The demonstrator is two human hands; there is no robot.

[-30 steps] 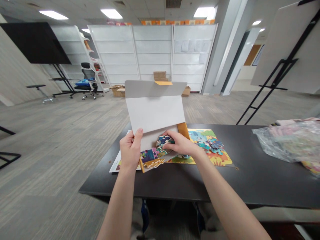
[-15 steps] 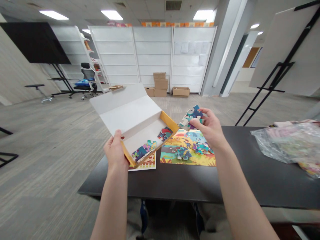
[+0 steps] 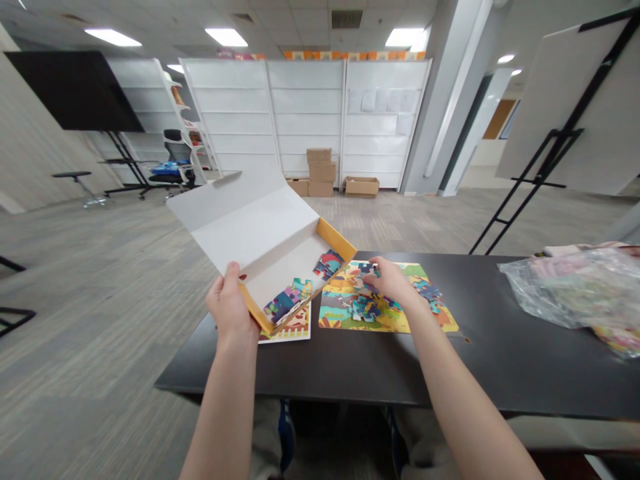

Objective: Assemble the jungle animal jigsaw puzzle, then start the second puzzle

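Note:
My left hand (image 3: 233, 303) grips the near left corner of an open box (image 3: 337, 241) with yellow sides and a raised white lid (image 3: 255, 213). The box tilts toward me above the table, with puzzle pieces (image 3: 289, 300) along its lower side and more (image 3: 329, 265) near its right end. My right hand (image 3: 393, 283) is low over a colourful picture board (image 3: 400, 323), its fingers closed around puzzle pieces (image 3: 367, 269). Loose piles of pieces (image 3: 367, 308) lie on the board below and right of that hand. A second picture sheet (image 3: 295, 331) shows partly under the box.
The black table (image 3: 350, 370) has a clear plastic bag (image 3: 575, 287) with colourful contents at its right. Beyond it stand cardboard boxes (image 3: 321, 172), white shelving (image 3: 305, 100), an office chair (image 3: 175, 167) and a whiteboard on a black stand (image 3: 555, 153).
My right hand has moved down and left with its pieces, from above the board to close over it. More of the board's right side shows. The box has shifted slightly left.

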